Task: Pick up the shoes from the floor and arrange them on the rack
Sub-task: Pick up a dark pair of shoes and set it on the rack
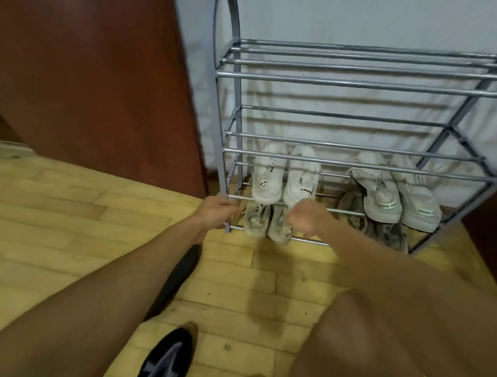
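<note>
Both hands are settling the beige pair point(268, 224) at the left end of the rack point(358, 82)'s bottom shelf: the left hand point(215, 211) has fingers curled by the front bar, while the right hand point(307, 215) is fisted, its grip hidden. Next, let go and check the floor.

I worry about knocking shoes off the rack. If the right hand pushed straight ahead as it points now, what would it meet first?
Probably the heel of the white shoe on the second-lowest shelf, just beyond the right hand; depth is unclear, so the rack's front bar might come first.

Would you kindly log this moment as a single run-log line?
left hand: at rack front-left post | right hand: closed, over worn pair on bottom shelf | white pairs: shelf above | top shelves: bare
</note>
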Demonstrator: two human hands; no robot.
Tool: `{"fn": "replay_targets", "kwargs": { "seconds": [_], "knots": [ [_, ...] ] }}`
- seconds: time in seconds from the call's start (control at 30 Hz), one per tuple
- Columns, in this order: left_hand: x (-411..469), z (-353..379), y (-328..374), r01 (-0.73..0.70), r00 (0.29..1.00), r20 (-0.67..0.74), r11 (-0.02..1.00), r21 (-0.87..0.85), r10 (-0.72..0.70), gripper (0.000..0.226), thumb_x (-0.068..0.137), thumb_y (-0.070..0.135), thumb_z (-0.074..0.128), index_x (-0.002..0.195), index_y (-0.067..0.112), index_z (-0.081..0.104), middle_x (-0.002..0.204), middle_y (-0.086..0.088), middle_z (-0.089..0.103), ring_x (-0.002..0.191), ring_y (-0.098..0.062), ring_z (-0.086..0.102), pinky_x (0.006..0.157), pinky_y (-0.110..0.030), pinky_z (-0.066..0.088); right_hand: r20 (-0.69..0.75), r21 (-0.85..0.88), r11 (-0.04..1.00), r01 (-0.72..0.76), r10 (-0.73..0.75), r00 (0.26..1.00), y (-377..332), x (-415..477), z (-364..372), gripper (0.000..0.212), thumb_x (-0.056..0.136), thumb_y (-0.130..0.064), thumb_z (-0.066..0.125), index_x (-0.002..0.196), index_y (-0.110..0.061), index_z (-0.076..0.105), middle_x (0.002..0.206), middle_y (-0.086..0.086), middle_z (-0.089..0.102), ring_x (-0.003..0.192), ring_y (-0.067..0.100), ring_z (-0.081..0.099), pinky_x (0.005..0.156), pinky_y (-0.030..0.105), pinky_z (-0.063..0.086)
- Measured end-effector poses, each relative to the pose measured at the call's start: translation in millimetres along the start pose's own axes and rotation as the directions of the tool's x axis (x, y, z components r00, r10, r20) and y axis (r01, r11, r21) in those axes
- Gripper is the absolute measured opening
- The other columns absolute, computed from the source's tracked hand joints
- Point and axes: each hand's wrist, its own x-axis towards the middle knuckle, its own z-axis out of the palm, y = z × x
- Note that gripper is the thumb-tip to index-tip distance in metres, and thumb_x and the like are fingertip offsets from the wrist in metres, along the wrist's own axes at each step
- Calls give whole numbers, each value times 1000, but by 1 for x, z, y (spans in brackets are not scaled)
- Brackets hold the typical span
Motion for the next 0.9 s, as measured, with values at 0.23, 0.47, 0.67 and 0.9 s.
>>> {"fn": "replay_targets", "kwargs": {
  "seconds": [0.23,0.47,0.67,0.9],
  "knots": [
    [-99,-43,-79,104,994,27,992,76,-106,31,89,28,63,117,14,64,106,-5,65,94,-17,61,76,-25,51,183,-148,972,180,-152,971,-50,-87,74,14,91,-16,55,92,-3,62,84,11,58,76,25,58,60,26,48],
    [-173,-75,-201,304,950,-47,950,-68,-307,24,89,28,61,107,14,68,106,-5,68,91,-16,65,78,-29,48,357,-176,948,267,-191,914,-62,-141,169,19,91,-19,52,93,-3,62,92,13,62,78,26,64,64,27,50],
    [-219,-54,-293,439,866,-189,885,-158,-463,56,85,20,67,138,16,48,141,-8,46,106,-18,49,84,-29,40,615,-348,835,426,-139,776,-26,-155,217,42,90,-29,57,127,-8,60,130,13,60,115,30,58,99,42,49],
    [-217,-39,-349,664,743,-116,748,2,-659,86,71,37,81,142,13,39,144,-12,39,125,-29,46,91,-32,44,612,-347,792,502,-215,761,-20,-132,221,34,93,-28,54,123,-17,63,125,7,65,113,25,59,100,39,46]
  ]
}}
